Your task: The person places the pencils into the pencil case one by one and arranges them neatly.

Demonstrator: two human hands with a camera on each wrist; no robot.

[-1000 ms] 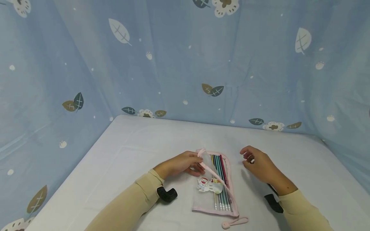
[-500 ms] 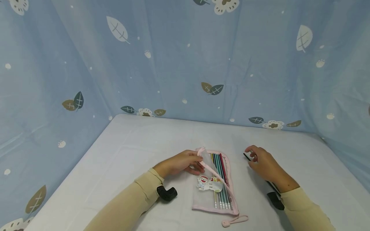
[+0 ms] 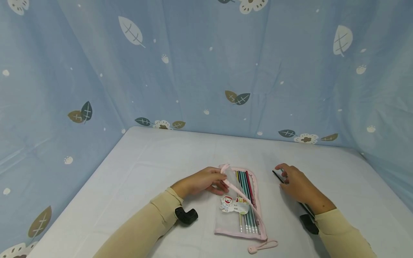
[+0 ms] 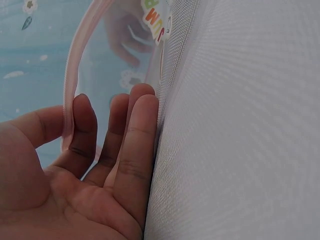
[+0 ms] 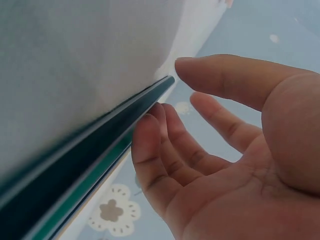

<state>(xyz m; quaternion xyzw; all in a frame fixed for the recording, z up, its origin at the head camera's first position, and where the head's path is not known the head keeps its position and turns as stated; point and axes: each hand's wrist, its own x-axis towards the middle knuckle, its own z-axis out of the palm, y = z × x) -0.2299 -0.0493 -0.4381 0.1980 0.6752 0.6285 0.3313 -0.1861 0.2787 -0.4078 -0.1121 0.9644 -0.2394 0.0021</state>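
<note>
At the left, one beige sleeve comes in over the white table, with one black wrist mount at its cuff. From it the left hand reaches to the pouch, and its thumb and index finger pinch the pink edge; the other fingers are lightly bent, against the mesh.

Next, a little right of the middle, lies the one pouch, see-through with pink border, flat on the table. Its mouth is open along a slanting pink edge. In its right half is a row of pencils, side by side: one yellow, one red, and several teal and dark between them; the exact number I cannot count. On the front is one label with a cartoon figure. One pink strap with a round end lies at the lower right corner.

Further right, the right hand is opened, thumb apart from the loosely bent fingers. These are just beside a long dark-teal item; whether they touch it, or whether it is one piece or more, I cannot tell.
</note>
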